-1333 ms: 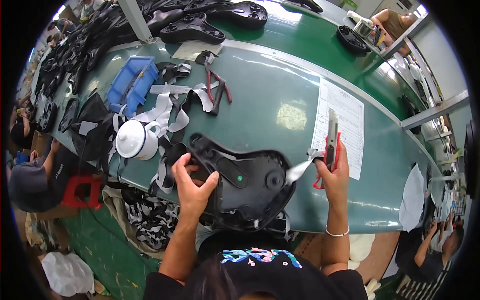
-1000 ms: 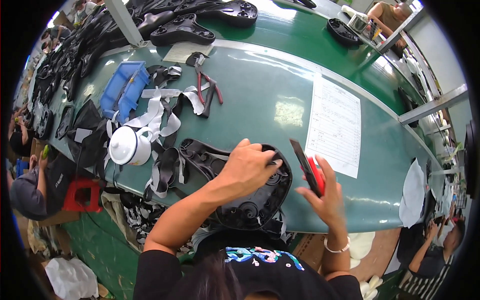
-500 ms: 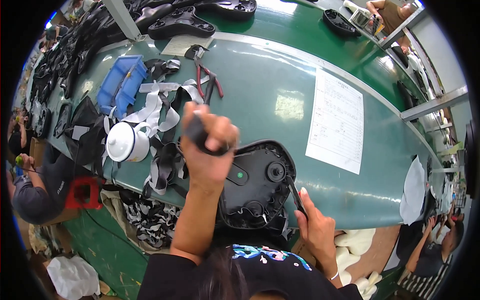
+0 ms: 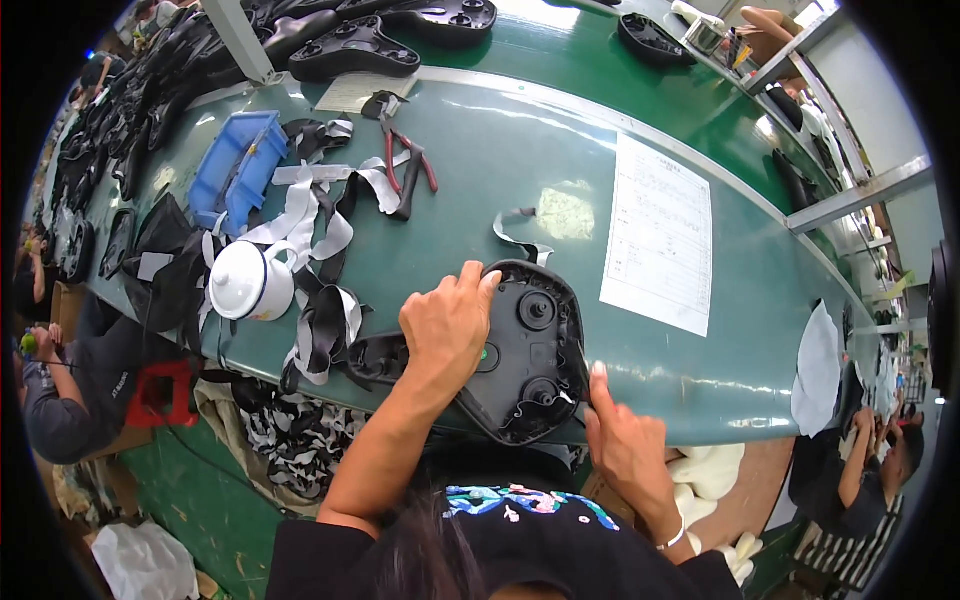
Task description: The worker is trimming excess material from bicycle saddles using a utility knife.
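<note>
A black saddle-shaped seat shell (image 4: 520,345) lies with its hollow underside up at the table's near edge, its narrow end pointing left. My left hand (image 4: 447,322) is closed on its upper left rim, thumb along the edge. My right hand (image 4: 628,445) is at the shell's right rim, index finger stretched along it and the other fingers curled; the slim dark tool in it is mostly hidden. Just beyond the shell, a curled dark-and-white strip (image 4: 520,240) lies on the table.
Red-handled pliers (image 4: 408,170), a blue bin (image 4: 238,170), a white lidded mug (image 4: 250,280) and loose strips (image 4: 325,320) sit to the left. A printed sheet (image 4: 658,235) lies to the right. More black shells (image 4: 355,50) are piled far left. Co-workers sit at both sides.
My left hand has let go of a black strip, which now lies beyond the shell, and has come down onto the shell's rim. The shell has turned slightly; my right hand stays at its right edge.
</note>
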A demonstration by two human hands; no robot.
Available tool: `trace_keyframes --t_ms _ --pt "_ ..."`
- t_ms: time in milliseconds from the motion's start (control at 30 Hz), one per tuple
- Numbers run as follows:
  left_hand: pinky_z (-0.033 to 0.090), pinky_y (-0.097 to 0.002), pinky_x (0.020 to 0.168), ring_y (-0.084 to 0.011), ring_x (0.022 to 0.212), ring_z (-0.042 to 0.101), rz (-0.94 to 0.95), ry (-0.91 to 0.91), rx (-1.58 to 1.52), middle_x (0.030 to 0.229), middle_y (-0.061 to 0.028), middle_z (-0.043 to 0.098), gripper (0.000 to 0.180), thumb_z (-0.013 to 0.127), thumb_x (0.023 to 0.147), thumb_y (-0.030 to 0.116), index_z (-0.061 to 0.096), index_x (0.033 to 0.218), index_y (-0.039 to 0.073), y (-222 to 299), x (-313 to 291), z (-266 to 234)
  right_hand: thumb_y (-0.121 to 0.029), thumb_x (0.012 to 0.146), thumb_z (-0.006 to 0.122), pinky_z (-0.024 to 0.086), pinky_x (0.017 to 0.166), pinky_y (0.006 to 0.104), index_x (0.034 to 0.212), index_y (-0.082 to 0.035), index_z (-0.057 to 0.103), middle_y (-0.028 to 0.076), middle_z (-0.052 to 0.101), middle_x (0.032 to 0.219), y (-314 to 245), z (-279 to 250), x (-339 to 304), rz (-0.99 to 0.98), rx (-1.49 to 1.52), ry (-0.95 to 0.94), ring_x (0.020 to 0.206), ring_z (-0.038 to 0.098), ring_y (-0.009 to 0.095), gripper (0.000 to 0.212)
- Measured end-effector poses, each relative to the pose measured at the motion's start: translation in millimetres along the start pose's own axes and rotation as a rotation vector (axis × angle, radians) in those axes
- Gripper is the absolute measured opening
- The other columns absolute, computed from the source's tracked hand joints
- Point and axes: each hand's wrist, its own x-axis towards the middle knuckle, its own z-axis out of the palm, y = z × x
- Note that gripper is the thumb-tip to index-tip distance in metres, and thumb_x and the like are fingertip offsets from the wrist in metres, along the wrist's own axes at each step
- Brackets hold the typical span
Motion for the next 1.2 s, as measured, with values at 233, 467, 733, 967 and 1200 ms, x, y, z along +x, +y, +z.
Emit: trace_keyframes --t_ms 233,467,733,967,1200 --pt "0.041 -0.0410 0.053 -0.0302 0.053 0.059 0.021 0.183 0.024 0.064 -0.0091 0.061 0.030 0.048 0.095 0.037 0.056 0.090 0.009 -6.1 -14.5 2.4 -0.015 0.086 0.062 0.050 0.067 0.0417 0.133 -0.008 0.044 0.020 0.064 0.104 2.0 -3.9 22.8 -0.026 0.473 0.193 0.081 0.063 0.037 0.051" --pt "0.048 -0.0418 0.064 -0.0327 0.075 0.064 -0.127 0.053 -0.003 0.085 -0.0088 0.067 0.031 0.050 0.093 0.037 0.060 0.104 0.010 -3.3 -12.3 -3.5 -0.006 0.081 0.066 0.046 0.064 0.0264 0.130 -0.005 0.044 0.004 0.059 0.084 7.8 1.5 73.9 -0.053 0.895 0.110 0.072 0.057 0.014 0.054" --pt "0.024 -0.0494 0.097 -0.0197 0.110 0.049 0.699 0.085 -0.148 0.091 -0.0012 0.058 0.014 0.067 0.077 0.025 0.065 0.085 0.014 29.1 5.5 11.5 -0.007 0.082 0.065 0.047 0.065 0.0257 0.123 -0.003 0.046 0.003 0.057 0.084 2.2 6.2 78.9 -0.034 0.984 0.212 0.071 0.055 0.011 0.045" --pt "0.024 -0.0468 0.097 -0.0183 0.105 0.051 0.568 0.163 -0.214 0.092 0.0013 0.057 0.009 0.069 0.078 0.017 0.062 0.078 0.011 20.6 19.8 16.1 -0.014 0.085 0.064 0.050 0.059 0.0338 0.136 -0.014 0.045 0.015 0.067 0.096 44.0 -4.8 59.7 -0.148 0.507 0.176 0.064 0.063 0.029 0.054" --pt "0.022 -0.0503 0.098 -0.0244 0.108 0.048 0.435 0.431 -0.227 0.108 -0.0038 0.053 0.009 0.067 0.080 0.018 0.064 0.076 0.011 17.6 27.4 -1.4 -0.023 0.085 0.062 0.039 0.046 0.0389 0.131 -0.022 0.053 0.010 0.059 0.061 27.7 -25.3 33.9 -0.166 0.019 0.059 0.049 0.055 0.029 0.047"
